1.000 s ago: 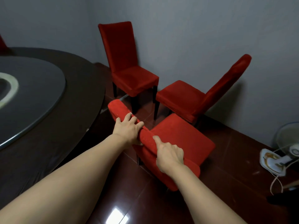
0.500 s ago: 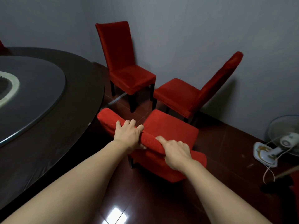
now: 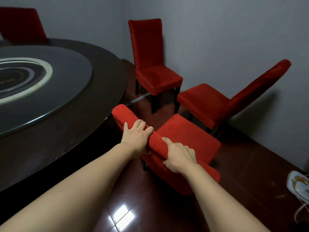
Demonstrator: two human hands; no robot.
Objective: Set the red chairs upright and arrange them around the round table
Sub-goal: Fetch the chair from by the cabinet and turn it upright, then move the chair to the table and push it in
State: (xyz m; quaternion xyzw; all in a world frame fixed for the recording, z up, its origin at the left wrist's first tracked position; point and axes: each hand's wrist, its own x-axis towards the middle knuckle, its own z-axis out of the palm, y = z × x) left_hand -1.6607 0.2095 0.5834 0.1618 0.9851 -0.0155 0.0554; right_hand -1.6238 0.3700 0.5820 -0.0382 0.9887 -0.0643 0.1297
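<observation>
Beside the round table [image 3: 100,104], left hand [image 3: 136,138] and right hand [image 3: 179,155] grip the near chair [image 3: 187,143] backrest; upright, unplaced. Two chairs wait.

Four red chairs [image 3: 187,141]; one round table [image 3: 70,118]

Table rim [image 3: 107,104] blocks left | two chairs [image 3: 205,104] crowd ahead | floor [image 3: 250,173] open right
</observation>
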